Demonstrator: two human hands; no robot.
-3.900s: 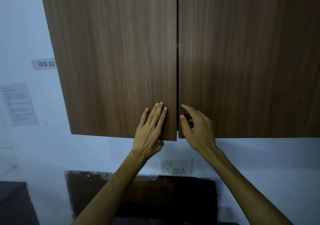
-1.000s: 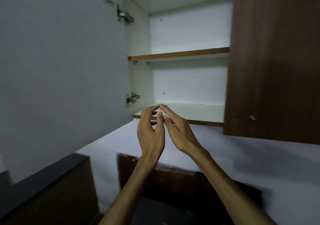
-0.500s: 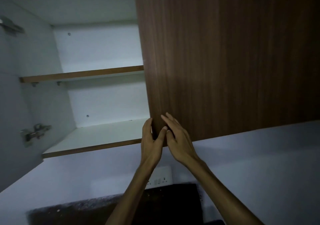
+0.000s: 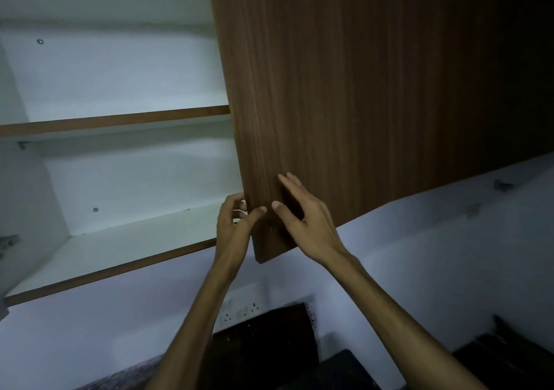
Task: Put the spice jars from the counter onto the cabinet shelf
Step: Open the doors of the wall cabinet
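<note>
The wall cabinet stands with its left half open, showing a white lower shelf and an upper shelf, both bare. The brown right door covers the right half. My left hand curls its fingers round the door's left edge near the bottom corner, thumb on the front face. My right hand lies on the door's front with fingers straight. No spice jars are in view.
A white wall socket sits below the cabinet on the pale wall. A dark counter and backsplash lie at the bottom of the frame. A hinge shows at the far left.
My left hand has hooked its fingers round the right door's edge, and the door's bottom corner now stands slightly out from the cabinet. The view has shifted closer and rightward.
</note>
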